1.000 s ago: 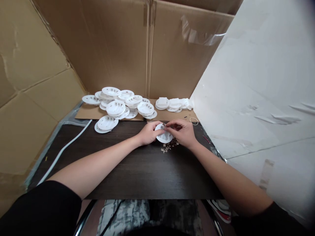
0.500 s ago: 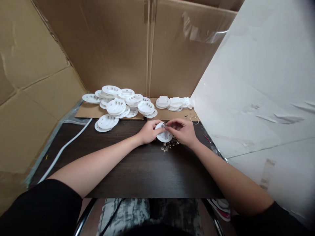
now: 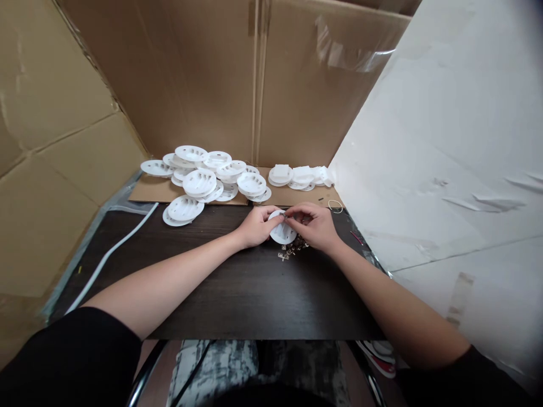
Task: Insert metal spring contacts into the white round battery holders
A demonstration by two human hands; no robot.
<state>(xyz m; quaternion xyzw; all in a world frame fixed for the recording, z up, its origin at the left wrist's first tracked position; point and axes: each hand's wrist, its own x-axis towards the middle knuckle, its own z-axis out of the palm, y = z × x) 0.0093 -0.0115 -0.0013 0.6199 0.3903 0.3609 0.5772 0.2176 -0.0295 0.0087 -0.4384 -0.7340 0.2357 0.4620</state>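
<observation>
My left hand (image 3: 257, 227) grips a round white plastic base (image 3: 280, 234) by its left side, the thumb lying over its face. Moulded slots show on that face, which is turned towards me. At the upper part of the base, my right hand (image 3: 314, 225) is closed in a pinch, thumb and forefinger meeting on a small metal contact piece (image 3: 285, 216), mostly hidden by the fingertips. Below the right hand, a little heap of metal contact pieces (image 3: 297, 245) lies on the dark table (image 3: 254, 294), partly covered by the base and the hand.
Stacked white bases (image 3: 199, 183) lie at the back left, partly on a cardboard sheet (image 3: 153, 190). More bases (image 3: 302, 175), turned over, sit at the back right near a rubber band (image 3: 335, 207). A white cable (image 3: 112, 254) crosses the left side. Cardboard walls (image 3: 203, 73) enclose the table.
The right fingertips have shifted slightly at the top of the base, and the metal piece between them is less visible. The left hand still grips the base in nearly the same place.
</observation>
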